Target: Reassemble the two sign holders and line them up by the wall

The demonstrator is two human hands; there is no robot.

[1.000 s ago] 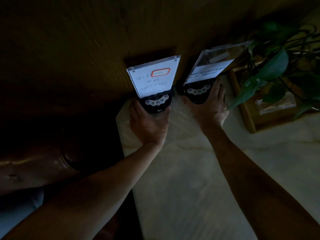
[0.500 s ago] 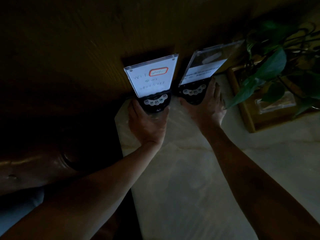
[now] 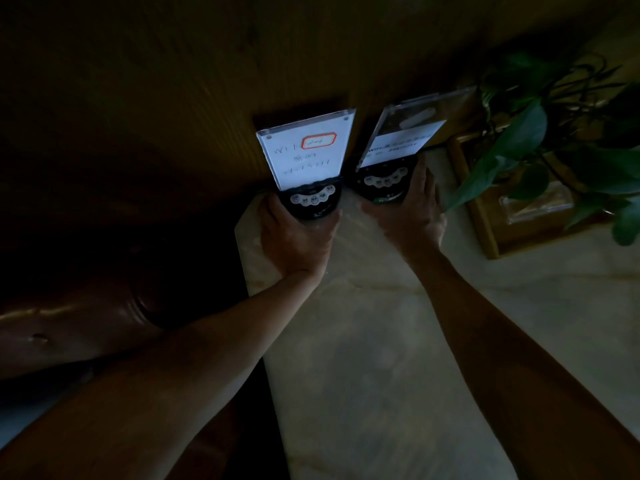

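Note:
Two sign holders stand side by side at the far end of a pale marble tabletop (image 3: 381,341), against the dark wooden wall (image 3: 242,64). The left sign holder (image 3: 306,155) has a clear panel with a white handwritten sheet in a round black button base (image 3: 311,200). My left hand (image 3: 294,237) grips that base from the near side. The right sign holder (image 3: 405,133) leans its clear panel towards the wall above its black base (image 3: 382,183). My right hand (image 3: 408,220) is wrapped around that base's right side.
A leafy green plant (image 3: 526,133) hangs over a wooden tray (image 3: 485,216) with a clear box, just right of the holders. A dark brown leather seat (image 3: 69,323) lies left of the table edge. The scene is dim.
The right sign holder has slid left, closer to the left one, with my right hand still on its base. My left hand and its holder have stayed nearly put.

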